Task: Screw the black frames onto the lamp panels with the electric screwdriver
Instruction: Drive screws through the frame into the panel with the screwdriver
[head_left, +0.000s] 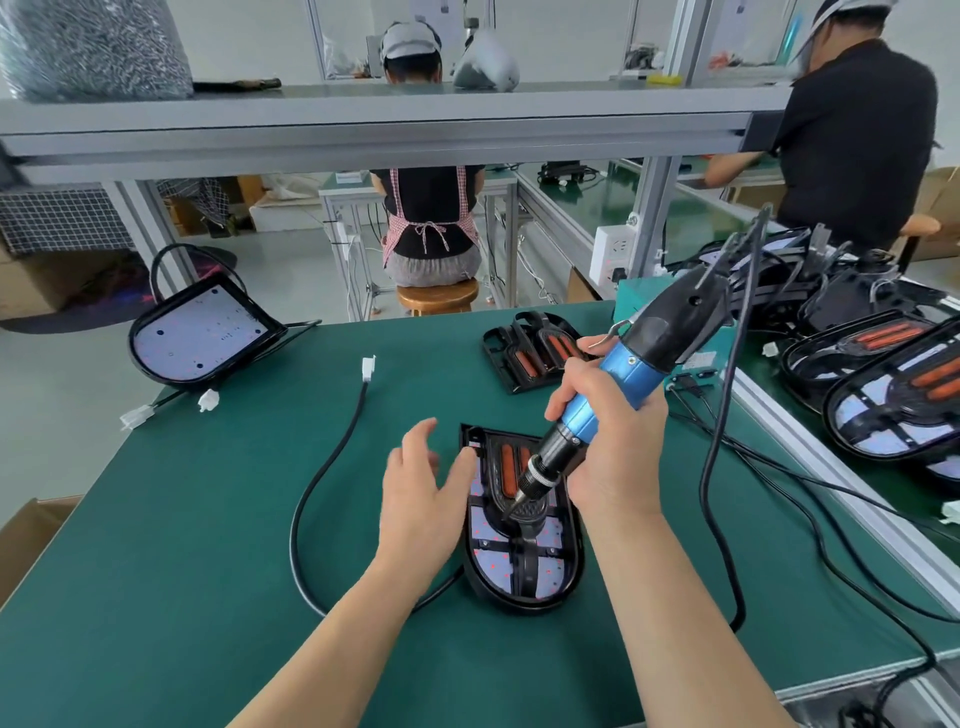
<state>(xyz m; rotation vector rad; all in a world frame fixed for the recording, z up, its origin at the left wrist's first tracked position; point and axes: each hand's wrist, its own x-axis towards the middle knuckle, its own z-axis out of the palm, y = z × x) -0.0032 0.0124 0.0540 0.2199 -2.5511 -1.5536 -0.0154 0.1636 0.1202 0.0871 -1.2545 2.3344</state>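
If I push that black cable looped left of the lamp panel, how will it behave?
Probably floppy: the black cable lies in a loose curve on the green mat, so it should bend rather than slide. Its white connector looks light and would likely drag along.

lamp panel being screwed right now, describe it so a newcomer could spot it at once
Start at the green-topped bench; near its front, right of centre, a D-shaped lamp panel lies flat under a black frame. Unlike the propped-up panel at far left and the stacked panels at right, it alone sits under the bit of the blue electric screwdriver.
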